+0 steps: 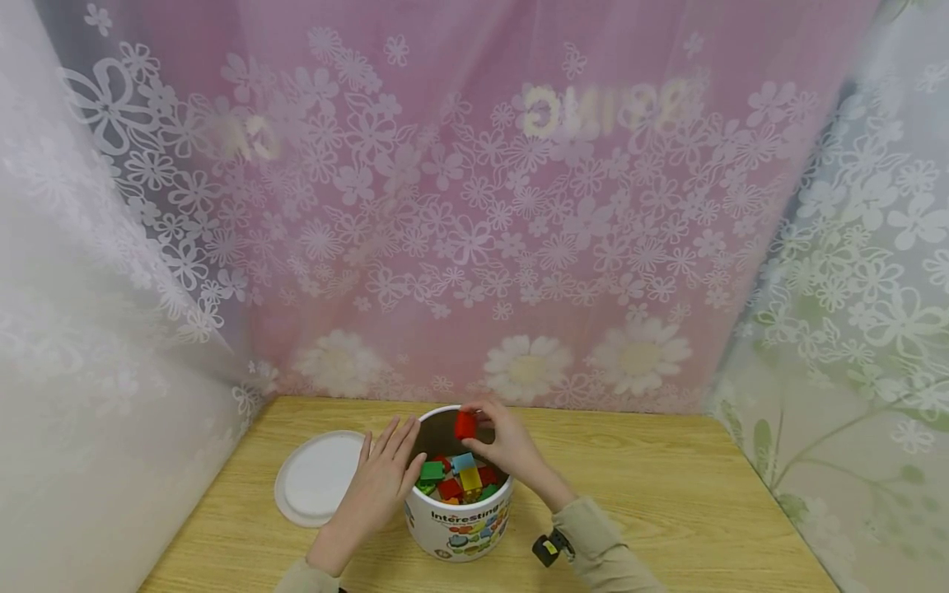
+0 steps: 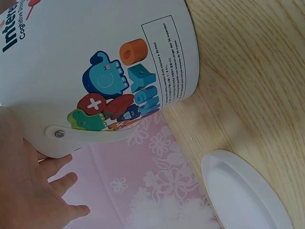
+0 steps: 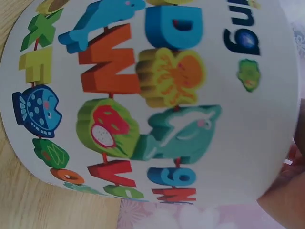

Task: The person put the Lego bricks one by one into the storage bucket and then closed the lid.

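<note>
A white printed bucket (image 1: 460,534) stands on the wooden table, holding several colourful blocks, among them a green block (image 1: 432,471), a yellow block (image 1: 470,478) and a light blue block (image 1: 463,462). My right hand (image 1: 511,445) pinches a red block (image 1: 465,426) at the bucket's far right rim, above the other blocks. My left hand (image 1: 381,482) rests against the bucket's left side with its fingers straight and spread. In the left wrist view, those fingers (image 2: 62,183) lie beside the bucket's handle joint (image 2: 59,134). The right wrist view shows mostly the printed bucket wall (image 3: 228,143); the red block is hidden there.
A round white lid (image 1: 319,478) lies on the table (image 1: 630,494) left of the bucket. Floral curtains (image 1: 474,206) hang behind the table and along both sides. A black device (image 1: 547,549) is strapped at the right wrist.
</note>
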Tool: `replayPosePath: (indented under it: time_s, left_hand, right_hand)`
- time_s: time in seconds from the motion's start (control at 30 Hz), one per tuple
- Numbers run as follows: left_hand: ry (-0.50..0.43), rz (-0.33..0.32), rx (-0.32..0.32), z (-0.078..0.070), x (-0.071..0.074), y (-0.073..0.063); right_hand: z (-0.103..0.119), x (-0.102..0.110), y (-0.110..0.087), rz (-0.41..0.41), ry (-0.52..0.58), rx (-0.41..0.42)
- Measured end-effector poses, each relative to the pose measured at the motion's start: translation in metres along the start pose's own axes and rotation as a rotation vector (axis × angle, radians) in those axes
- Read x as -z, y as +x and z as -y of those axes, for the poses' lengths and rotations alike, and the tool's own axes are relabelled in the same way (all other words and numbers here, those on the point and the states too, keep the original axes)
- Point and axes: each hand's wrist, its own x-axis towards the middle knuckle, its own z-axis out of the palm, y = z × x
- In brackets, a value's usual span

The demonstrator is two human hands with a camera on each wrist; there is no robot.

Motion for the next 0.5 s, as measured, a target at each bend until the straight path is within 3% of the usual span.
replayPosePath:
  time_s: [0.13, 0.5]
  left_hand:
    - [0.002, 0.001, 0.001, -0.0002, 0.0006, 0.0002]
    - [-0.002, -0.001, 0.000, 0.0007, 0.0009, 0.0009]
  right_hand:
    - [0.0019, -0.0037, -0.0005, 0.030, -0.045, 0.004]
    - [0.0051, -0.0080, -0.0011, 0.017, -0.125, 0.007]
